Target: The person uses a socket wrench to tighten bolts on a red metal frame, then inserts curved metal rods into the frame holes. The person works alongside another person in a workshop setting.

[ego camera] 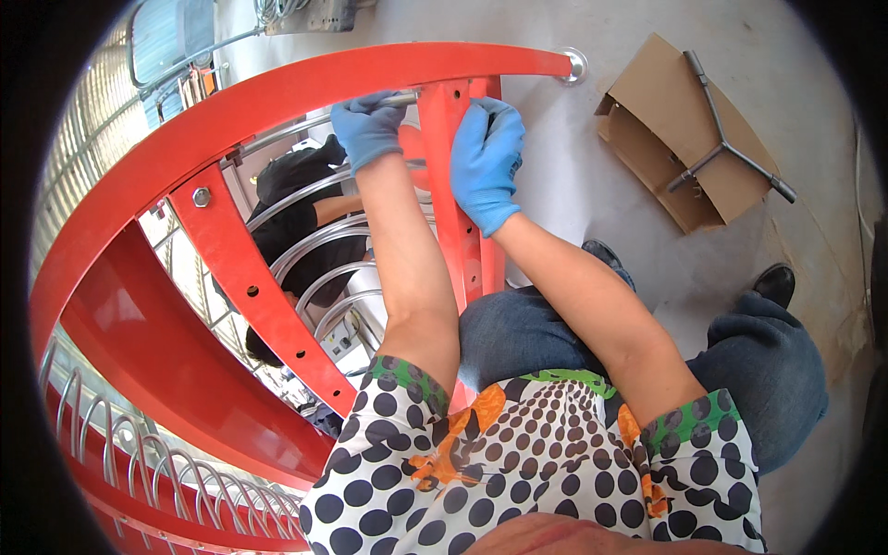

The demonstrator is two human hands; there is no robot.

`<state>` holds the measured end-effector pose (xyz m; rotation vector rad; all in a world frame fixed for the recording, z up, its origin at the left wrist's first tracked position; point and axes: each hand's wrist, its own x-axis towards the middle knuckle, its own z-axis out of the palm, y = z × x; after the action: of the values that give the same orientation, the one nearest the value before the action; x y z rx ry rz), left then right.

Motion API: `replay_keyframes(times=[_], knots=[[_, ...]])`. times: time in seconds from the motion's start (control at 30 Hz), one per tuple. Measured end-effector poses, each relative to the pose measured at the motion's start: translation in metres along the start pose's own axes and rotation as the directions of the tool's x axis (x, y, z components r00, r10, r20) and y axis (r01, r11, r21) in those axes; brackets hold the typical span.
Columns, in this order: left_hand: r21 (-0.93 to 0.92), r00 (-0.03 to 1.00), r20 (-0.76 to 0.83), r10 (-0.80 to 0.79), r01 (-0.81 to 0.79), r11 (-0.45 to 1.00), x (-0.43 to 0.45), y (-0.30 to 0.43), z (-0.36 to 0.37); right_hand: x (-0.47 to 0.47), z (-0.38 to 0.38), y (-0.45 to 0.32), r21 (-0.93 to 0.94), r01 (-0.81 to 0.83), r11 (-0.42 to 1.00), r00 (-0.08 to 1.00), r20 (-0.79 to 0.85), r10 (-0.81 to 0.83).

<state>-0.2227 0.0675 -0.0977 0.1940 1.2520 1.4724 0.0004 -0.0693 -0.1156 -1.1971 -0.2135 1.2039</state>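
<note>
My left hand [369,128], in a blue work glove, is closed around a silver metal rod [402,100] just beneath a curved red metal beam [291,87]. The rod meets a red upright bracket [444,152] with bolt holes. On the bracket's other side is my right hand [489,156], also gloved in blue, with its fingers curled against the metal; whatever may be inside them is hidden. Another red bracket [236,267], fixed by a hex bolt [201,197], stands to the left. Silver wire loops [322,243] curve between the two brackets.
On the floor at right lies a cardboard box [652,104] with a three-way socket wrench [721,139] on it. Behind the loops a person in black [298,201] bends down. More wire coils [159,465] line the lower red rail [173,534].
</note>
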Motion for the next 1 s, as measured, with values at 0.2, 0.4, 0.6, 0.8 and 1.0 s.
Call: replay_keyframes(times=[0.2, 0.4, 0.6, 0.8, 1.0], knots=[[-0.048, 0.990, 0.072, -0.121, 0.124, 0.991, -0.033, -0.035, 0.046, 0.008, -0.010, 0.004, -0.034, 0.049, 0.998, 0.998, -0.031, -0.050], [0.613, 0.652, 0.732, 0.198, -0.502, -0.610, -0.019, -0.013, -0.003, -0.004, -0.016, -0.009, 0.033, -0.040, 0.999, 0.997, 0.072, 0.038], [0.541, 0.680, 0.727, 0.093, -0.484, -0.688, -0.025, -0.007, 0.022, 0.003, -0.009, -0.012, 0.084, 0.033, 0.996, 0.999, 0.034, -0.036], [0.551, 0.713, 0.701, 0.023, -0.521, -0.652, -0.020, -0.002, 0.014, 0.007, -0.015, -0.005, 0.056, 0.002, 0.998, 0.991, 0.131, -0.009], [0.865, 0.876, 0.448, 0.178, -0.374, -0.334, -0.047, -0.026, 0.043, 0.025, -0.026, 0.000, -0.008, 0.306, 0.952, 0.946, 0.117, -0.303]])
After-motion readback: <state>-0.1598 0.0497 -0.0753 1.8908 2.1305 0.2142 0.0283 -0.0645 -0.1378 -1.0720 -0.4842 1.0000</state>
